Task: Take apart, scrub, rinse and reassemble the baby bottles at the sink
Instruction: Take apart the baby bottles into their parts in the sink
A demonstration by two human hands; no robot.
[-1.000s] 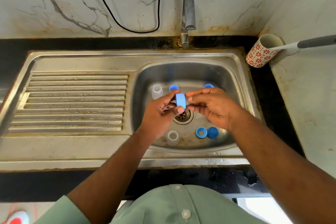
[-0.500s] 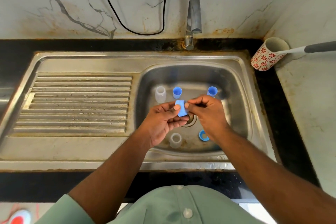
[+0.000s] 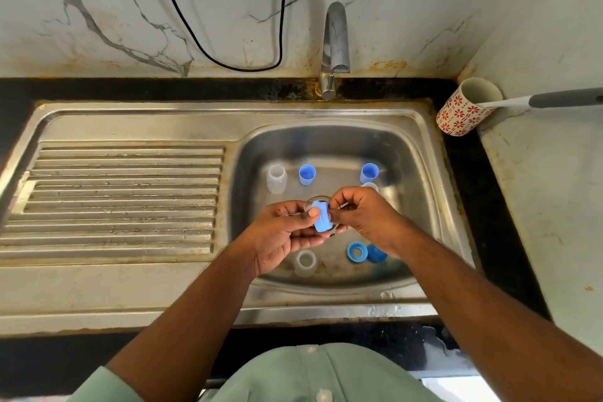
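Observation:
Over the sink basin (image 3: 421, 206), my left hand (image 3: 284, 235) holds a blue screw ring (image 3: 322, 221) between thumb and fingers. My right hand (image 3: 365, 215) pinches something small and clear at the ring's right side; I cannot tell what it is. On the basin floor stand a clear bottle (image 3: 276, 178) at the back left and another clear bottle (image 3: 305, 263) near the front. Two blue caps (image 3: 307, 174) (image 3: 369, 173) stand at the back. A blue ring (image 3: 357, 252) and a blue cap (image 3: 377, 254) lie at the front right.
The tap (image 3: 334, 42) rises behind the basin. A ribbed drainboard (image 3: 120, 192) lies to the left. A red-flowered mug (image 3: 465, 108) holding a grey-handled brush (image 3: 554, 98) leans at the right corner. A black cable (image 3: 228, 42) hangs on the marble wall.
Both hands have stayed together over the drain, turning the blue ring. My right hand shifted its pinch on the ring's side. The view moved slightly.

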